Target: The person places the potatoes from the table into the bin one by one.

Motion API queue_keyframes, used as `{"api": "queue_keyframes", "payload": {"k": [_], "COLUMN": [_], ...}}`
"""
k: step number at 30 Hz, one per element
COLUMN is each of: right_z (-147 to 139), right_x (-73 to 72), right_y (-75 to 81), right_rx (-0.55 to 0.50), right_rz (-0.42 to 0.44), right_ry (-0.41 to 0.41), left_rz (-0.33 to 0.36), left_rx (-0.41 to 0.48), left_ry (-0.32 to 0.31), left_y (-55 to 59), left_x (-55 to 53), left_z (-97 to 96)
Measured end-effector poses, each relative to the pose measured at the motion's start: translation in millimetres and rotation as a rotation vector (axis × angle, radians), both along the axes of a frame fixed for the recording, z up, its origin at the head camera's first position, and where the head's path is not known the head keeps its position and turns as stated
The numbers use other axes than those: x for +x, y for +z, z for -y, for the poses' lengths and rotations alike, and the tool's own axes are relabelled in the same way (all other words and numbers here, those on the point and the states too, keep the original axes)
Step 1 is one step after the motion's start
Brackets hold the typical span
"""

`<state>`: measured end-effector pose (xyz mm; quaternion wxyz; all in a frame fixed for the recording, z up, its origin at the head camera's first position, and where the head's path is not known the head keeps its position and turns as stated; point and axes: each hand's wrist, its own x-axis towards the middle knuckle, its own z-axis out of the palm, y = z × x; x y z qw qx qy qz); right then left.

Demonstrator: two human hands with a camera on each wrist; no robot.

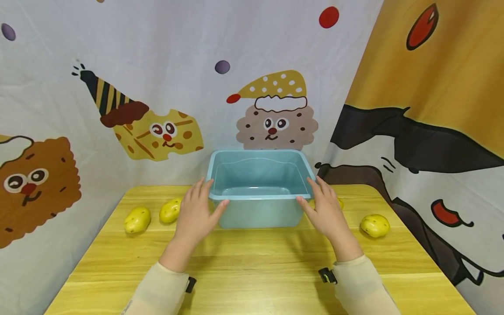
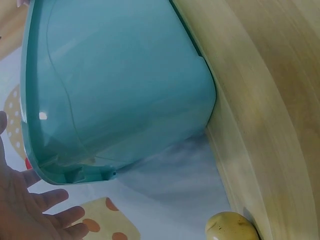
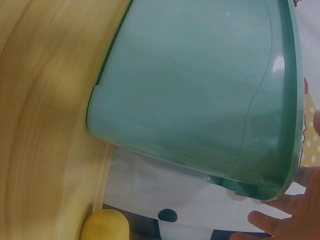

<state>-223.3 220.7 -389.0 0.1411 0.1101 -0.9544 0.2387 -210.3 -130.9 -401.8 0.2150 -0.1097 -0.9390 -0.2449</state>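
Observation:
A light blue plastic bin (image 1: pixel 260 214) stands upright at the back of the table, its inside bare. At its left front corner is my left hand (image 1: pixel 197 218), fingers spread and straight beside the rim. My right hand (image 1: pixel 324 214) mirrors it at the right front corner, fingertips right at the rim and thumb apart. In the left wrist view the left fingers (image 2: pixel 50 200) lie extended near the bin's corner. The right wrist view has the right fingers (image 3: pixel 285 202) extended too, one overlapping the rim's underside. Neither hand curls round the bin.
Two yellow potatoes (image 1: pixel 137 220) (image 1: pixel 170 211) lie left of the bin. Another potato (image 1: pixel 375 225) lies at the right, and a further one (image 1: pixel 340 203) is mostly hidden behind my right hand. A cartoon-printed curtain (image 1: pixel 177 52) hangs behind the wooden table (image 1: pixel 256 267).

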Motion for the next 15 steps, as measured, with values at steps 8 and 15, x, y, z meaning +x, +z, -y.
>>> {"api": "queue_keyframes", "payload": {"k": [8,15], "right_z": [1.0,0.0], "right_x": [-6.1,-10.6], "right_y": [-2.7,-3.8], "right_rx": [-0.018,-0.024], "right_rz": [-0.027,-0.033], "right_ry": [-0.008,-0.009], "left_rz": [0.017,0.015], "left_rx": [0.028,0.043], "left_ry": [0.003,0.007], "left_y": [0.1,-0.5], "left_x": [-5.5,-10.3], "left_z": [-1.1,-0.2]}}
